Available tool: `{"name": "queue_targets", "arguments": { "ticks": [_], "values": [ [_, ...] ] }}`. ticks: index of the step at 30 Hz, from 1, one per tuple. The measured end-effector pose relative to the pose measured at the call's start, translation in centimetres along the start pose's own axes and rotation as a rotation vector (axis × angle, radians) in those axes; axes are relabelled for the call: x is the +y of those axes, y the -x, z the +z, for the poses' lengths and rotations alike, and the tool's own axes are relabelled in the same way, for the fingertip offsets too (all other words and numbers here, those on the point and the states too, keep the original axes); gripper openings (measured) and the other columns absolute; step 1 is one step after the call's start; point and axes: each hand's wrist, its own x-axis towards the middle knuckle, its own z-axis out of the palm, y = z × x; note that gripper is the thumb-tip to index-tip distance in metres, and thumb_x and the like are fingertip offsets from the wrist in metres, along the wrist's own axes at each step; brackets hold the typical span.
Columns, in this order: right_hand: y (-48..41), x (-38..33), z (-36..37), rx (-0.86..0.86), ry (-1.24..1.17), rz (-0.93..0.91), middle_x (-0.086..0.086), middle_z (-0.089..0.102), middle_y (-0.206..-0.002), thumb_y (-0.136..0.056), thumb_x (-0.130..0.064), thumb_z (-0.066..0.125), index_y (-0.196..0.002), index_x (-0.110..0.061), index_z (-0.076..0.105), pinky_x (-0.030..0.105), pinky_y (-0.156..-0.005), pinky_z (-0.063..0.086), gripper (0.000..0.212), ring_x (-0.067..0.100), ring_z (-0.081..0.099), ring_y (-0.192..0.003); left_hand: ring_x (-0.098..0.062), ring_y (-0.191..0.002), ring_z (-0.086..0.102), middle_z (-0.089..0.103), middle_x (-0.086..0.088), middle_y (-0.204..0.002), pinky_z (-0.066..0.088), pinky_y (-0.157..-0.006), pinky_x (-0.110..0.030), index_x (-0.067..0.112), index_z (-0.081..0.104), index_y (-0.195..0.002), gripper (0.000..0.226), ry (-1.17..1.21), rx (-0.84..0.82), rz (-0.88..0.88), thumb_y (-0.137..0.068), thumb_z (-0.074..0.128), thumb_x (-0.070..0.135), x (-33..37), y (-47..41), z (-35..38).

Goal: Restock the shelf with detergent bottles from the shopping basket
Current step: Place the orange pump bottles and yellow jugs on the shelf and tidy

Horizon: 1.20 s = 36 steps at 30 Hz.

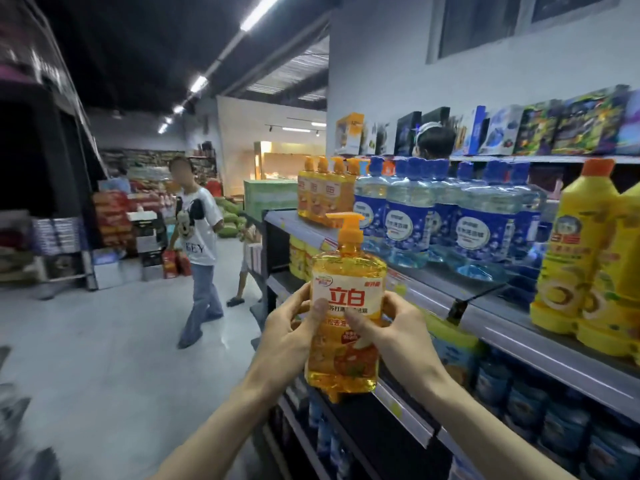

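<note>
An orange pump-top detergent bottle [346, 306] with a red and white label is held upright in front of the shelf [512, 327]. My left hand [291, 327] grips its left side with the thumb across the label. My right hand [391, 330] grips its right side, thumb on the label too. The bottle hangs just off the shelf's front edge, below a row of matching orange bottles [325, 195] at the shelf's far end. The shopping basket is out of view.
Blue bottles [443, 216] fill the middle of the shelf and yellow bottles [588, 265] stand at the right. Boxes line the top shelf [519, 133]. A person in a white T-shirt [197, 244] walks in the aisle; a child [247, 265] stands by the shelf end.
</note>
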Motion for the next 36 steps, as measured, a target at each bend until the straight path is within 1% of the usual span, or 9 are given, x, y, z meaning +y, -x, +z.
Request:
{"name": "queue_targets", "arguments": {
  "ticks": [6,10,16,20,23,28,29,32,36],
  "values": [
    [-7.7,0.4,7.0,0.005,0.020,-0.018,-0.010,0.080,-0.106,-0.079,-0.048,0.087,-0.118,-0.025,0.068,0.040,-0.088,0.065,0.049,0.007,0.078,-0.096,-0.012,-0.108,0.077,0.078,0.007,-0.121,0.063,-0.081,-0.029,0.037,0.057,-0.139,0.047,0.006,-0.033,0.007,-0.093,0.061,0.048,-1.3,-7.2,-7.7],
    [-13.0,0.5,11.0,0.030,0.027,-0.027,-0.009,0.080,-0.108,-0.072,-0.054,0.086,-0.120,-0.025,0.067,0.044,-0.090,0.065,0.059,0.010,0.078,-0.098,-0.013,-0.108,0.076,0.078,0.007,-0.120,0.063,-0.081,-0.029,0.037,0.060,-0.135,0.039,0.017,-0.076,0.019,-0.097,0.059,0.044,-2.6,-12.9,-12.1],
    [-20.4,1.7,15.6,0.075,0.013,-0.032,-0.007,0.080,-0.109,-0.070,-0.054,0.084,-0.117,-0.026,0.067,0.049,-0.092,0.064,0.057,0.015,0.078,-0.100,-0.017,-0.115,0.075,0.077,0.002,-0.124,0.061,-0.098,-0.044,0.029,0.058,-0.146,0.044,0.031,-0.116,0.006,-0.104,0.055,0.042,-5.2,-20.9,-16.6],
    [-25.6,3.3,17.6,0.125,0.022,-0.045,-0.011,0.080,-0.109,-0.070,-0.054,0.086,-0.121,-0.028,0.066,0.045,-0.091,0.064,0.061,0.011,0.078,-0.100,-0.014,-0.113,0.075,0.078,0.004,-0.122,0.063,-0.089,-0.034,0.037,0.062,-0.135,0.033,0.054,-0.115,0.029,-0.104,0.055,0.040,-7.3,-26.2,-18.2],
    [-30.0,4.6,18.3,0.165,0.023,-0.077,-0.014,0.079,-0.109,-0.067,-0.056,0.086,-0.121,-0.032,0.064,0.039,-0.088,0.065,0.063,0.009,0.077,-0.101,-0.010,-0.109,0.076,0.079,0.007,-0.118,0.063,-0.081,-0.026,0.036,0.062,-0.136,0.036,0.058,-0.115,0.057,-0.101,0.055,0.041,-8.4,-30.6,-19.0],
    [-37.4,6.3,18.7,0.205,0.016,-0.116,-0.013,0.077,-0.112,-0.078,-0.043,0.089,-0.130,-0.026,0.061,0.033,-0.086,0.066,0.062,0.004,0.075,-0.102,-0.018,-0.114,0.075,0.078,0.007,-0.122,0.063,-0.093,-0.045,0.037,0.061,-0.140,0.046,0.076,-0.113,0.053,-0.096,0.057,0.048,-9.8,-38.2,-19.3],
    [-38.9,6.6,18.7,0.215,0.019,-0.124,-0.013,0.077,-0.112,-0.079,-0.042,0.089,-0.130,-0.026,0.061,0.032,-0.086,0.065,0.060,0.003,0.075,-0.102,-0.018,-0.114,0.075,0.078,0.007,-0.121,0.063,-0.092,-0.043,0.038,0.061,-0.139,0.045,0.080,-0.116,0.059,-0.095,0.057,0.048,-10.0,-39.8,-19.3],
    [-43.3,7.5,18.8,0.252,0.035,-0.156,-0.012,0.077,-0.112,-0.080,-0.044,0.090,-0.130,-0.026,0.062,0.036,-0.085,0.066,0.060,0.005,0.075,-0.102,-0.008,-0.111,0.074,0.078,0.011,-0.119,0.063,-0.082,-0.026,0.039,0.061,-0.136,0.041,0.081,-0.121,0.106,-0.096,0.055,0.047,-10.9,-44.6,-19.3],
    [-48.3,8.2,19.4,0.308,0.057,-0.195,-0.012,0.077,-0.109,-0.081,-0.036,0.091,-0.127,-0.027,0.063,0.035,-0.082,0.067,0.054,0.005,0.076,-0.098,-0.003,-0.113,0.072,0.078,0.012,-0.120,0.061,-0.080,-0.019,0.034,0.060,-0.141,0.038,0.117,-0.106,0.128,-0.105,0.051,0.040,-12.5,-50.3,-19.3]
  ]
}}
